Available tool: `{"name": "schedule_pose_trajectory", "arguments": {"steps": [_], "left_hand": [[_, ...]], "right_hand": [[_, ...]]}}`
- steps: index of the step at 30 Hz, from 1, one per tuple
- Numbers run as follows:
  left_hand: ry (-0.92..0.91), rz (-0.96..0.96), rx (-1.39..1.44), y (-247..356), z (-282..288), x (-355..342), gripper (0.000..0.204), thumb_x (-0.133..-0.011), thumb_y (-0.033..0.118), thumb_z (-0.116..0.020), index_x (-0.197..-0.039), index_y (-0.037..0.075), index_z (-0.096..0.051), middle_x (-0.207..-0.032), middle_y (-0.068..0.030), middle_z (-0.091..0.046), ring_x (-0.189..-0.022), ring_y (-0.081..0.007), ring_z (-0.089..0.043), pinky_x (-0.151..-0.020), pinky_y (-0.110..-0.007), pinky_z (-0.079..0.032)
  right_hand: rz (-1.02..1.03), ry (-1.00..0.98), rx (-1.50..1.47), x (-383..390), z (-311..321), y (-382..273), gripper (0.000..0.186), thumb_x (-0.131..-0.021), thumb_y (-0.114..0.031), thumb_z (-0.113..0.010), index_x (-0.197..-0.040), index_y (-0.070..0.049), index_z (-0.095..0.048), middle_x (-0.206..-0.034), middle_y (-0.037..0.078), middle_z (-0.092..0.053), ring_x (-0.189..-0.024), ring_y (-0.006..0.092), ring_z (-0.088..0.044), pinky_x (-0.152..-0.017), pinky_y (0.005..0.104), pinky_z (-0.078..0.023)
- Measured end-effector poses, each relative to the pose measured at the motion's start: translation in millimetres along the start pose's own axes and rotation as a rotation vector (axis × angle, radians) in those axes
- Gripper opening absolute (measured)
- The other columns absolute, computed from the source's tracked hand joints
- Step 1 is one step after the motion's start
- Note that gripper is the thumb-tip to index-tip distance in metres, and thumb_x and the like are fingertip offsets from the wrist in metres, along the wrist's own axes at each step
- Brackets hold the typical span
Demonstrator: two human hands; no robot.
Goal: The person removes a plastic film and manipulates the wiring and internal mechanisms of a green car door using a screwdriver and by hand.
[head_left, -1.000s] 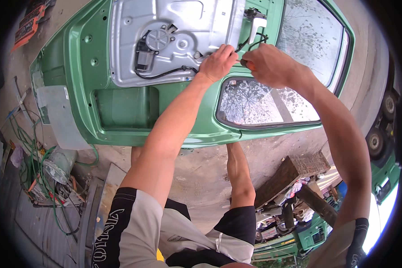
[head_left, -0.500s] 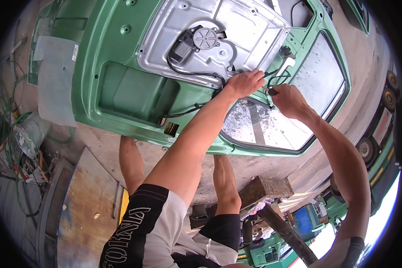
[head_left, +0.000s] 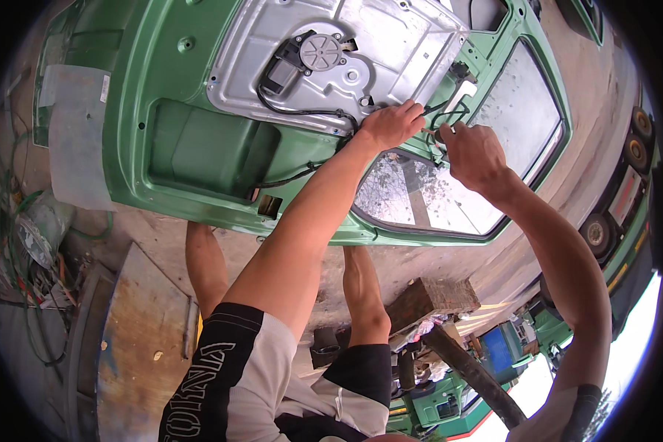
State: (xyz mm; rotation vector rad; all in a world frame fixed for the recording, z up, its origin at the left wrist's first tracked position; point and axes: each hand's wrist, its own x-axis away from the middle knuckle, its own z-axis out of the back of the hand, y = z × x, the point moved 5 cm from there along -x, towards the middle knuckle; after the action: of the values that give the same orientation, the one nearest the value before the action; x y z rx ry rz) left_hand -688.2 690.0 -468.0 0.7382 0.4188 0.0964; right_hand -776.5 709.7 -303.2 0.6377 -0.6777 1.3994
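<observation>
A green vehicle door [head_left: 129,147] lies flat before me, with a silver metal panel [head_left: 390,55] fixed on its inner side. On that panel sits a round grey motor [head_left: 321,53] with a black cable. My left hand [head_left: 393,127] rests at the panel's near right corner, fingers bent and pressed together; what they pinch is hidden. Just right of it, my right hand [head_left: 476,153] is closed around a small dark-handled tool [head_left: 440,136], its thin end pointing at my left fingers. Beyond the tool are black cables [head_left: 457,110] and a white door handle [head_left: 460,96].
The door's window glass [head_left: 508,110] lies to the right, beside a smaller pane [head_left: 398,188] near me. At left stand a pale bucket [head_left: 43,228] and tangled hoses. A worn board [head_left: 144,317] and a wooden block [head_left: 438,302] are below the door. Truck wheels [head_left: 598,234] show at right.
The whole view has shifted slightly, so the door appears further left and up. Both hands stay at the same corner; my right hand has turned a little around the tool.
</observation>
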Motion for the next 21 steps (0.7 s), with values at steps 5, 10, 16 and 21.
{"name": "schedule_pose_trajectory", "arguments": {"steps": [5,10,16,21], "left_hand": [[-0.062,0.026,0.009,1.0,1.0,1.1,0.01,-0.09,0.017,-0.063,-0.088,0.008,-0.059,-0.101,-0.0068,-0.052,-0.101,-0.0213,-0.063,-0.073,-0.032,-0.063],[-0.064,-0.005,0.014,4.7,-0.8,-3.6,0.011,-0.09,0.018,-0.063,-0.092,0.009,-0.059,-0.101,-0.0067,-0.052,-0.102,-0.0219,-0.062,-0.074,-0.033,-0.062],[-0.087,0.0,-0.007,2.9,-3.8,-2.4,0.015,-0.09,0.022,-0.067,-0.092,0.009,-0.059,-0.101,-0.0065,-0.052,-0.103,-0.0225,-0.061,-0.073,-0.034,-0.062],[-0.109,-0.009,-0.022,1.4,-3.5,-1.1,0.018,-0.087,0.022,-0.07,-0.093,0.01,-0.059,-0.1,-0.0061,-0.052,-0.102,-0.0229,-0.06,-0.073,-0.034,-0.062]], "right_hand": [[-0.053,0.22,-0.321,14.8,-4.6,-2.6,0.023,-0.091,-0.019,-0.067,-0.084,0.002,-0.06,-0.077,0.016,-0.068,-0.063,0.0297,-0.067,-0.057,0.0419,-0.052],[-0.911,-0.426,-1.441,21.5,-41.1,25.5,0.023,-0.088,-0.014,-0.065,-0.069,0.0,-0.06,-0.072,0.017,-0.066,-0.058,0.0314,-0.066,-0.057,0.0446,-0.052],[0.031,0.162,-0.059,13.5,-4.5,-10.7,0.013,-0.086,-0.007,-0.062,-0.097,0.0,-0.065,-0.074,0.022,-0.069,-0.075,0.0352,-0.073,-0.068,0.0451,-0.057],[-0.62,-0.356,-1.024,15.3,-33.6,23.4,0.024,-0.089,-0.019,-0.06,-0.074,-0.002,-0.067,-0.066,0.017,-0.065,-0.065,0.0342,-0.069,-0.061,0.0444,-0.053]]}}
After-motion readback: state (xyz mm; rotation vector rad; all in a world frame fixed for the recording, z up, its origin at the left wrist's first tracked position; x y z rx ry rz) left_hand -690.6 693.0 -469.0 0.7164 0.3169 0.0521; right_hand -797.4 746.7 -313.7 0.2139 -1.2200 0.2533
